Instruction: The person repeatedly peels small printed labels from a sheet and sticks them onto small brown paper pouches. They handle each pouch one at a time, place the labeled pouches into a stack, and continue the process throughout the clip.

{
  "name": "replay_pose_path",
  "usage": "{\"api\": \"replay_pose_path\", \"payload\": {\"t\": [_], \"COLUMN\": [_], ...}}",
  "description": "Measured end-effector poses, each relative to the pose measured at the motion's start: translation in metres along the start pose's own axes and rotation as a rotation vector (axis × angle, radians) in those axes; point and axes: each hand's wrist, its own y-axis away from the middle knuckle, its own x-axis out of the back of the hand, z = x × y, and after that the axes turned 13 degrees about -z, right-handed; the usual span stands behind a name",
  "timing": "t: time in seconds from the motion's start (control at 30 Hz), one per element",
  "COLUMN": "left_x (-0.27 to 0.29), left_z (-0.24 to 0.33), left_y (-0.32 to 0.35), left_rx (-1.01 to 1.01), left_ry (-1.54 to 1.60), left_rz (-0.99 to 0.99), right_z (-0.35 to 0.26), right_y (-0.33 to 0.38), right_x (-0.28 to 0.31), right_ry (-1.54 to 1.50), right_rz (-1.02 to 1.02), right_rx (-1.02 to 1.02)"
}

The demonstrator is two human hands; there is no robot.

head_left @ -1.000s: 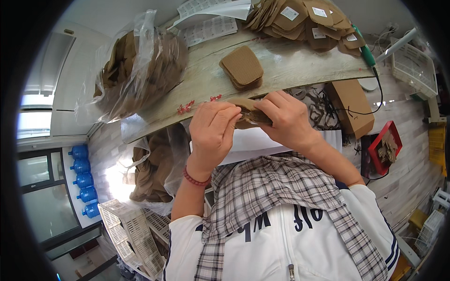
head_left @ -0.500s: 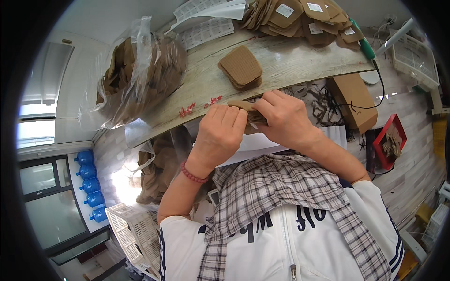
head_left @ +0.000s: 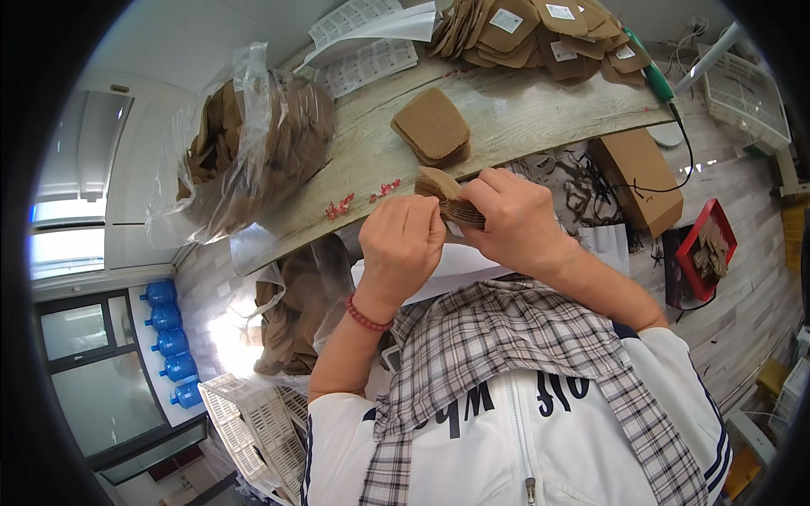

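A small bundle of brown textured fabric pieces [head_left: 442,183] is gripped in my right hand [head_left: 516,218], its layered edges fanned toward the left. Beside the bundle's left end, my left hand [head_left: 403,240] is closed in a pinch, fingertips at the layers; whatever lies between them is hidden. Both hands are just in front of the table's near edge. Beyond them, a stack of brown rounded-square fabric pieces [head_left: 430,125] lies on the wooden table [head_left: 354,135].
A clear plastic bag [head_left: 253,143] full of brown pieces stands at the table's left. Labelled brown pieces [head_left: 506,34] pile up at the back, near a green-handled corded tool [head_left: 654,76]. Red scraps [head_left: 340,205] lie near the edge. Right: a cardboard box [head_left: 641,181] and red tray [head_left: 717,244].
My left hand has drawn slightly down and away from the bundle, with its fingers more tightly closed. The bundle's layers show more openly in my right hand. The view has shifted slightly.
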Motion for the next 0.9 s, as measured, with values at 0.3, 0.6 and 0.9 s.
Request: {"api": "replay_pose_path", "payload": {"t": [0.3,0.6,0.9], "left_x": [0.011,0.004,-0.004], "left_z": [-0.019,0.015,0.019], "left_y": [0.012,-0.001,-0.007], "left_rx": [0.572,0.326,0.377], "left_ry": [0.638,0.308,0.342], "left_rz": [0.345,0.132,-0.008], "right_z": [0.016,0.007,0.007], "right_y": [0.013,0.005,0.007], "right_x": [-0.004,0.003,0.002], "right_ry": [-0.068,0.018,0.106], "right_rz": [0.08,0.065,0.05], "right_rx": [-0.111,-0.026,0.03]}}
